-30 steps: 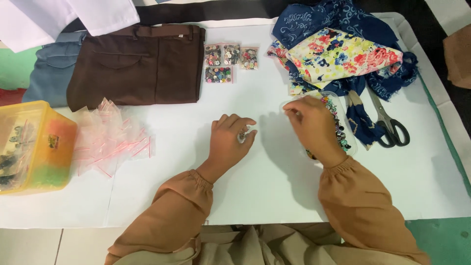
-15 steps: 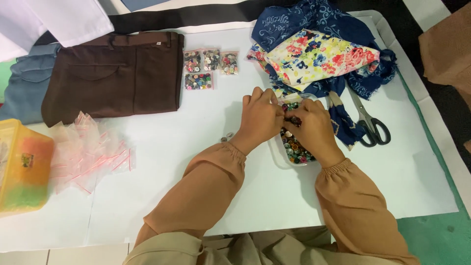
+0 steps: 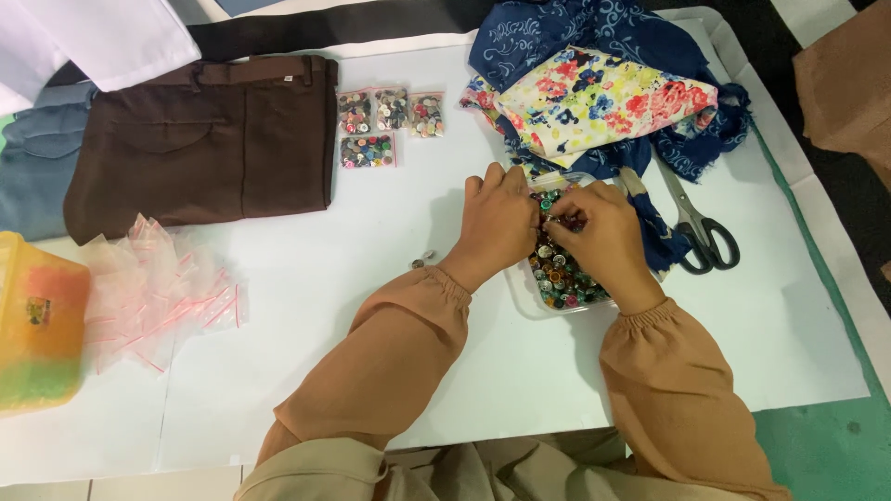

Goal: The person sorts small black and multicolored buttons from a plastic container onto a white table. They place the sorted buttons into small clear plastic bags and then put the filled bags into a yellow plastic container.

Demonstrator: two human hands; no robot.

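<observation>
A clear plastic tub (image 3: 520, 289) full of mixed coloured buttons (image 3: 555, 278) sits in the middle of the white table (image 3: 371, 223). Both of my hands hover over it, fingertips meeting above the buttons. My left hand (image 3: 497, 223) reaches in from the left and my right hand (image 3: 599, 237) from the right. They seem to pinch a small button between them, though the fingers hide it. Two loose buttons (image 3: 422, 260) lie on the table just left of my left wrist.
Several small bags of sorted buttons (image 3: 385, 125) lie at the back, beside folded brown trousers (image 3: 200, 139). Floral and blue fabrics (image 3: 603, 93) and scissors (image 3: 701, 227) sit right of the tub. Empty zip bags (image 3: 158, 288) and a coloured plastic box (image 3: 37, 334) are at the left.
My hands moved from the open table, where they were apart, to meet over the button tub. The head camera shifted right, so the box slid toward the left edge.
</observation>
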